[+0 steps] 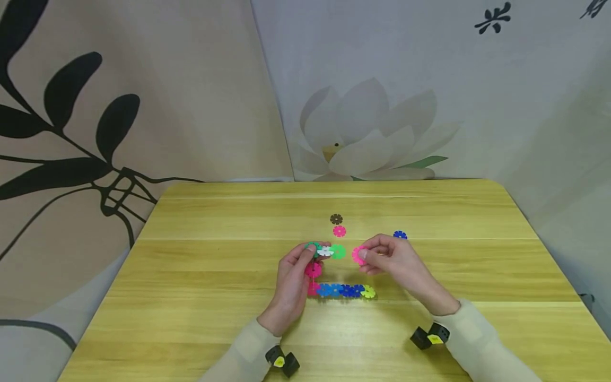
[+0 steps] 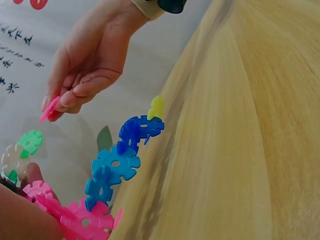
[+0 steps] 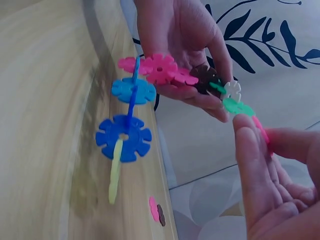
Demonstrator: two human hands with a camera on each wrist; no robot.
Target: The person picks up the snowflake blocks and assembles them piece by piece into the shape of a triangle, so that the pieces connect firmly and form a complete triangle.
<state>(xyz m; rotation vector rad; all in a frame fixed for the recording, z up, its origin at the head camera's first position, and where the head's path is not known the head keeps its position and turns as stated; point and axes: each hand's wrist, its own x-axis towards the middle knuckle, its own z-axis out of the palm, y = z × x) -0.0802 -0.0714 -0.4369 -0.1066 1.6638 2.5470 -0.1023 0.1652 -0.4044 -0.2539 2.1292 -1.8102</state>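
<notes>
My left hand [image 1: 290, 277] grips a joined chain of notched plastic snowflake discs near its upper corner, thumb on top. The chain bends: pink discs [image 3: 160, 68] lead to light blue discs [image 2: 116, 163], dark blue discs [image 3: 123, 137] and a yellow disc [image 1: 368, 291] at one end. At the other end, past a dark brown disc [image 3: 204, 77], come a white disc [image 1: 325, 251] and a light green disc [image 1: 338, 251]. Between thumb and fingers, my right hand [image 1: 392, 259] pinches a loose pink disc [image 1: 358, 255], just right of the green end.
Beyond the hands, a brown disc [image 1: 336, 219] and another pink disc [image 1: 339, 231] lie on the wooden table [image 1: 215, 297]. One blue disc [image 1: 400, 234] lies behind the right hand. A patterned wall covering [image 1: 219, 106] rises past the table's far edge.
</notes>
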